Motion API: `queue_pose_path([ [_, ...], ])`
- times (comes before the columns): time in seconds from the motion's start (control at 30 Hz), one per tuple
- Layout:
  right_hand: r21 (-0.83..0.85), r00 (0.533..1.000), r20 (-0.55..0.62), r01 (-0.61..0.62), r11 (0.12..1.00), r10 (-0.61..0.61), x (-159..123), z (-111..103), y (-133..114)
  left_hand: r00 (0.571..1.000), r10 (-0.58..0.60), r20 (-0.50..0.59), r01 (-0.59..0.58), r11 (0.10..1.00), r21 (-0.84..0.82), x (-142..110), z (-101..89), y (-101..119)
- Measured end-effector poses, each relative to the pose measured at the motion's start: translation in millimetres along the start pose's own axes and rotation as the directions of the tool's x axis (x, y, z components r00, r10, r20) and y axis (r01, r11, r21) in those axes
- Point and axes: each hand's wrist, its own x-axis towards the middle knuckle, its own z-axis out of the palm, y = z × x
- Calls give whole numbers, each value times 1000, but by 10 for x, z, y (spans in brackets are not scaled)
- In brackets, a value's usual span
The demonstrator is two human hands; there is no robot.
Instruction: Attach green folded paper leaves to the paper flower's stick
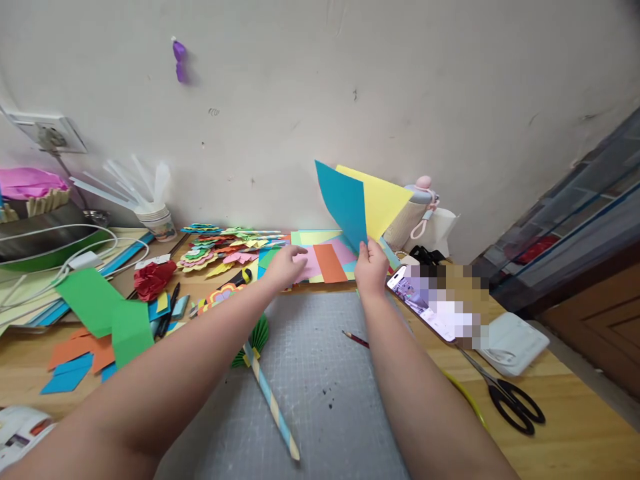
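Observation:
My right hand (371, 268) pinches a blue sheet of paper (345, 200) together with a yellow sheet (383, 199), holding both raised above the pile. To its left, my left hand (287, 268) reaches over the pile with its fingers stretched out, nothing visible in them. Under both hands lies a stack of coloured paper, with an orange strip (329, 263) on top. Below my left forearm, a striped paper stick (273, 400) with a green pleated paper fan (259, 343) rests on the grey cutting mat (320, 360). My left forearm partly covers a layered paper flower (220, 297).
Paper flowers (215, 250) are heaped by the wall. Green paper (133, 330) and scraps lie left, near a paper cup (156, 223) of clear sticks. Right of the mat are a phone (425, 307), scissors (510, 400) and a white device (515, 343). A pencil (355, 338) lies on the mat.

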Motion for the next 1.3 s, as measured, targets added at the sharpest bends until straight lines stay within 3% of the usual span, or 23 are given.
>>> queue_pose_path([
  [0.17, 20, 998, -52, 20, 1000, -19, -2, -11, -30, 928, 254, 273, -322, 915, 242, -169, 237, 121],
  [0.27, 26, 998, -53, 33, 999, -32, -5, -8, -32, 873, 295, 388, -445, 808, 385, -226, 303, 187],
  [0.33, 29, 998, -57, 35, 999, -33, -4, -8, -28, 866, 284, 412, -469, 746, 473, -243, 294, 207],
  [0.57, 39, 996, -89, 24, 999, -21, 1, -20, -29, 959, 146, 244, -278, 666, 692, -188, 162, 129],
  [0.87, 72, 996, -80, 32, 997, -26, 161, -200, 37, 957, 47, 286, -238, 687, 686, 6, 218, -15],
  [1.07, 80, 997, -70, 25, 997, -20, 229, -304, 50, 948, 52, 313, -255, 711, 655, 98, 137, -8],
  [1.3, 62, 998, -69, 7, 998, -3, 228, -299, 61, 983, 90, 161, -172, 761, 625, 199, 87, 72],
])
